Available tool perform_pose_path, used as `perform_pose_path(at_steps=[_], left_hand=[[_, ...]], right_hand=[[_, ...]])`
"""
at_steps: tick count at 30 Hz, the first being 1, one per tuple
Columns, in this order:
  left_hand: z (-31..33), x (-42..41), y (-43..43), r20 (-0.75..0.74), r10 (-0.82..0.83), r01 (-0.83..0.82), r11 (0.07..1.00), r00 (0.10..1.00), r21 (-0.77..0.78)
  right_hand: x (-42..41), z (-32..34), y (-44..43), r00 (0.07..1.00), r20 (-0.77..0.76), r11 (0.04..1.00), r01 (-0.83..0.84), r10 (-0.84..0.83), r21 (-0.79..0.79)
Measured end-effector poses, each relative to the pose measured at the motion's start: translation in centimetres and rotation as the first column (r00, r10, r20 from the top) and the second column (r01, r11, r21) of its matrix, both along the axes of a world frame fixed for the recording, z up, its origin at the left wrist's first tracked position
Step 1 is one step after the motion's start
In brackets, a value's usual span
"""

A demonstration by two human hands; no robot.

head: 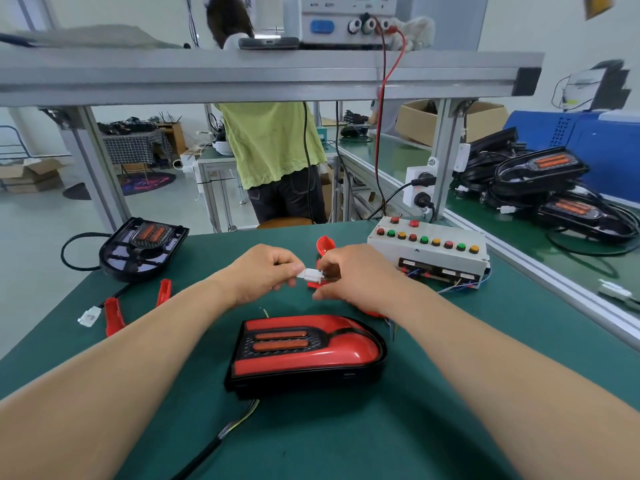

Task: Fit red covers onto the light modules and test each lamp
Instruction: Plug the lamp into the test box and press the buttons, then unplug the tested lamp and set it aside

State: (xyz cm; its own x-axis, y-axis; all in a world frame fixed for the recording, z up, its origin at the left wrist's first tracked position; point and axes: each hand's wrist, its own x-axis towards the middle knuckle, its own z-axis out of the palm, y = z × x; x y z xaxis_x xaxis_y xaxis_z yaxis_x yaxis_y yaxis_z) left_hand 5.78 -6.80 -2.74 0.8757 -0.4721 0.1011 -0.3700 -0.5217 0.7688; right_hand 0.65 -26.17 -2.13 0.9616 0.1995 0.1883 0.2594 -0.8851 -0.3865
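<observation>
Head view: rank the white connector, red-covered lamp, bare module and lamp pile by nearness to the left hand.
1. white connector: pinched by the left hand.
2. red-covered lamp: just below the hands, centre.
3. bare module: off to the left.
4. lamp pile: far right, well back.

Lamp (pixel 308 355): black housing with red cover fitted, two orange strips, flat on mat, front centre; cable (pixel 221 438) leaves its near edge
Connector (pixel 311 274): white, pinched between left hand (pixel 266 271) and right hand (pixel 353 275), behind lamp
Module (pixel 142 249): black, uncovered, orange strips showing, far left
Left cover (pixel 114 317), second cover (pixel 163 292): red, narrow, loose near module
Far cover (pixel 325 244): red, curved, partly hidden behind hands
Test box (pixel 429 251): grey, coloured buttons, right
</observation>
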Motion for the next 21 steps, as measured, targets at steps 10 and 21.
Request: perform_pose_path(at_steps=[10, 21], left_hand=[[1.6, -2.3, -0.1, 0.179, -0.071, 0.076, 0.997, 0.981, -0.021], [1.1, -2.8, -0.7, 0.268, -0.083, 0.085, 0.996, 0.96, 0.005]], right_hand=[[-1.0, -0.3, -0.3, 0.999, 0.05, 0.987, -0.028, 0.02, 0.157], [-1.8, -1.1, -0.6, 0.999, -0.01, 0.943, -0.036, 0.042, 0.332]])
